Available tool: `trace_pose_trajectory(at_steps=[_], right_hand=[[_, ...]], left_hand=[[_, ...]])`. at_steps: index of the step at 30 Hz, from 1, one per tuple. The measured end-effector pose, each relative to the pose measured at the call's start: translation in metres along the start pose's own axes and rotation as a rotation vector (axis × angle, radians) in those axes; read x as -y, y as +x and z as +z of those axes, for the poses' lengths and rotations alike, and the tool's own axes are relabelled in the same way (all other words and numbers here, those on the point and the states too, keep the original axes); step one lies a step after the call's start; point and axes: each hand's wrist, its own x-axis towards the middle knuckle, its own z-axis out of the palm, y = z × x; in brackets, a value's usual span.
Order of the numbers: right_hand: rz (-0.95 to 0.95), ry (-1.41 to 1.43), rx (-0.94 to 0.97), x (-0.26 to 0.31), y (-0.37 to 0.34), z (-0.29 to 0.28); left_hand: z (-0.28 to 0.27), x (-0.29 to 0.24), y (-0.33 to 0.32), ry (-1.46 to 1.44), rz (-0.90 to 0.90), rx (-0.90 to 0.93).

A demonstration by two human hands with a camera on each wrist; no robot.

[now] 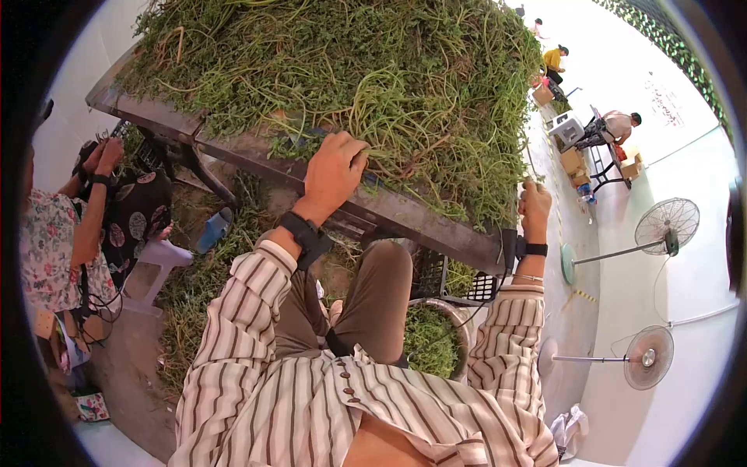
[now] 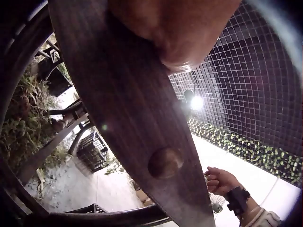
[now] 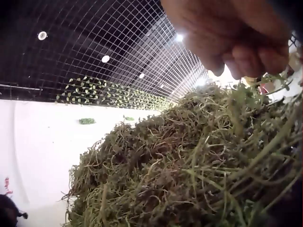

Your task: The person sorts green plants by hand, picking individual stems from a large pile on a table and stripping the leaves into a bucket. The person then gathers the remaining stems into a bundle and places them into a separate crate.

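Observation:
A thick heap of green leafy stems (image 1: 373, 93) covers the dark wooden table (image 1: 257, 156). My left hand (image 1: 334, 175) is at the table's near edge, its fingers bent toward the heap; whether they hold any stems I cannot tell. In the left wrist view the heel of that hand (image 2: 180, 28) lies against the dark wood. My right hand (image 1: 534, 208) is raised beside the heap's right side, fingers curled in. A thin green stem (image 3: 279, 80) shows at its fingertips in the right wrist view.
Below the table a round tub (image 1: 461, 323) of greens and a black crate (image 1: 467, 286) stand near my knees. Loose greens lie on the floor. At left sits another person (image 1: 66, 226) near a pale stool (image 1: 152, 272). Two standing fans (image 1: 667, 226) are along the right wall.

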Motion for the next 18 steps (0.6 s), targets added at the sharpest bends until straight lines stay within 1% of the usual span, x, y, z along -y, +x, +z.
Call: trace_pose_trajectory(at_steps=[1,2,4,5,6,8,9,11,12,14,15,16,18], right_hand=[[-0.019,-0.058,-0.050,0.003,0.004,-0.002],[-0.022,-0.062,-0.047,0.005,0.007,-0.003],[-0.193,-0.143,-0.068,0.017,0.002,0.007],[-0.316,-0.259,-0.044,0.018,0.006,0.011],[-0.313,-0.261,-0.043,0.029,0.000,0.020],[-0.210,-0.127,0.258,0.060,-0.021,0.050],[-0.213,-0.121,0.259,0.061,-0.024,0.064],[-0.425,-0.362,0.376,0.062,-0.027,0.090],[-0.432,-0.355,0.379,0.059,-0.024,0.098],[-0.782,-0.674,0.352,0.044,-0.016,0.112],[-0.698,-0.727,0.333,0.042,-0.018,0.118],[-0.707,-0.725,0.335,0.044,-0.015,0.119],[-0.634,-0.646,0.344,0.047,-0.012,0.117]], left_hand=[[0.000,-0.001,0.001,0.003,-0.013,0.004],[0.001,-0.001,0.002,0.001,-0.017,0.000],[0.001,0.001,-0.001,-0.013,-0.010,-0.023],[0.002,0.001,-0.001,-0.014,-0.015,-0.021],[0.003,0.000,0.000,0.001,-0.013,-0.053],[0.005,-0.003,0.001,0.019,-0.009,-0.084],[0.005,-0.003,0.002,0.021,-0.013,-0.084],[0.002,-0.002,0.001,0.033,-0.011,-0.092],[0.002,-0.003,0.002,0.021,-0.013,-0.086],[0.003,-0.002,0.002,0.014,-0.015,-0.086],[0.004,-0.002,0.002,0.010,-0.017,-0.063],[0.004,-0.001,0.003,0.005,-0.019,-0.039],[0.004,0.001,0.001,0.004,-0.012,-0.048]])
